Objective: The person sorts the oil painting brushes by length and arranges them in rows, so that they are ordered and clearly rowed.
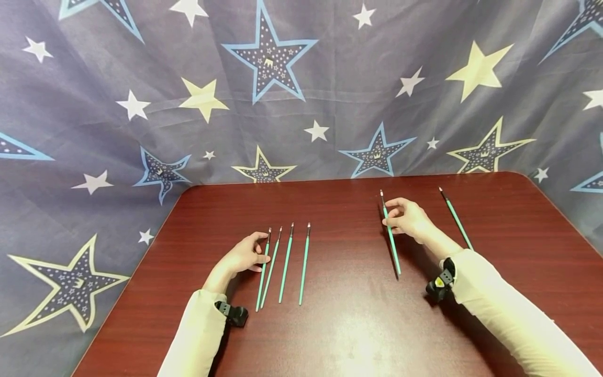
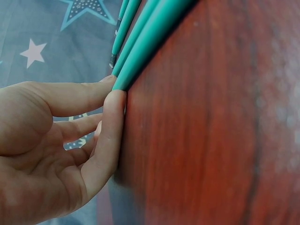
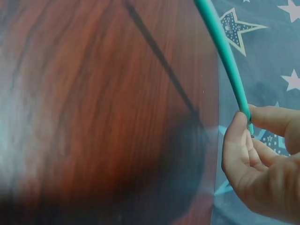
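On the left of the table, several thin paintbrushes with turquoise handles lie side by side, bristles toward the back. My left hand [image 1: 242,256] pinches the leftmost paintbrush [image 1: 261,285] between thumb and finger, close to its upper end. Just right of it lie a second paintbrush [image 1: 271,267], a third brush [image 1: 286,263] and another brush [image 1: 304,264]. My right hand [image 1: 409,219] grips a similar paintbrush [image 1: 393,248] near the bristle end. In the right wrist view this brush [image 3: 227,58] is lifted, its shadow falling apart from it on the wood.
One more turquoise paintbrush [image 1: 456,215] lies slanted at the far right, its lower end hidden by the right forearm. Everything rests on a dark red wooden table [image 1: 348,293]. Behind it hangs a grey curtain [image 1: 330,68] printed with stars.
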The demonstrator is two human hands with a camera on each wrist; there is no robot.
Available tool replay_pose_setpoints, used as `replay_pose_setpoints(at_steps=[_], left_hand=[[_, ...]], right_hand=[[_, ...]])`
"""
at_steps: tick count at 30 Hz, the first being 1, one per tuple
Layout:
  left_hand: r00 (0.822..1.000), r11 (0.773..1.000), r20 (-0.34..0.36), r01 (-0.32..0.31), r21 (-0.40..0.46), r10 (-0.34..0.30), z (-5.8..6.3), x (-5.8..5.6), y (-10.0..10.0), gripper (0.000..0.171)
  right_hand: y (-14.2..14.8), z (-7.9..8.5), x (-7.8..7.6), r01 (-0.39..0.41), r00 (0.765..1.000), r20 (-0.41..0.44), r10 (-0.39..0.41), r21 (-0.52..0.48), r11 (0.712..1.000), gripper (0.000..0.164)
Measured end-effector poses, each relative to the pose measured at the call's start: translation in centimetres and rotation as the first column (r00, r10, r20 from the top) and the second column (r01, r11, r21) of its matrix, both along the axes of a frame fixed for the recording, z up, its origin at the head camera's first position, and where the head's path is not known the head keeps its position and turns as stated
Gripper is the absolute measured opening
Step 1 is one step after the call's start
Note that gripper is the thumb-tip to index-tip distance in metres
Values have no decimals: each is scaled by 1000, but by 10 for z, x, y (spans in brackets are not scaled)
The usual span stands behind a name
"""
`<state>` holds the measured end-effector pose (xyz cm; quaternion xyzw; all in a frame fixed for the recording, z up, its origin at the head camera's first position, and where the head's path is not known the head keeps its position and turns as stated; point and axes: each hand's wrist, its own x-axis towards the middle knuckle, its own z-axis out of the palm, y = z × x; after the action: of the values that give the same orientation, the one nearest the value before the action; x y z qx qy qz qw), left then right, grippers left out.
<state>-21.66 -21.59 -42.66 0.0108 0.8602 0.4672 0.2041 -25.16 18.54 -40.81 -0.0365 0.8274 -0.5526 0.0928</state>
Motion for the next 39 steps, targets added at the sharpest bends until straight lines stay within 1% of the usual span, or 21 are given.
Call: replay_pose_setpoints(at_steps=[6,13,17,26,28,32,39], left_hand=[[1000,1000,-7,2,-3,-2,1,1,0,62],[1000,1000,-11,5,-1,-5,4,1,0,62],[1000,1000,-8,5,-1,-5,3,1,1,62],[1000,1000,-15,11,1,-11,2,1,-2,61],[1000,1000,-19,23,-1,-23,2,1,-2,61],[1000,1000,-16,11,-2,-11,2,1,-1,61],[1000,1000,-14,8,-3,-8,1,1,-1,61]], right_hand=[[12,1,-1,20,1000,-20,-19,61,998,47],[24,3,-4,50,998,-29,-47,105,993,49],[32,4,-6,68,997,-52,-61,140,988,48],[50,7,-10,81,995,-65,-70,181,980,48],[54,7,-11,83,995,-64,-72,191,978,48],[60,7,-12,89,995,-66,-76,214,973,48],[70,8,-12,97,994,-77,-81,231,968,46]])
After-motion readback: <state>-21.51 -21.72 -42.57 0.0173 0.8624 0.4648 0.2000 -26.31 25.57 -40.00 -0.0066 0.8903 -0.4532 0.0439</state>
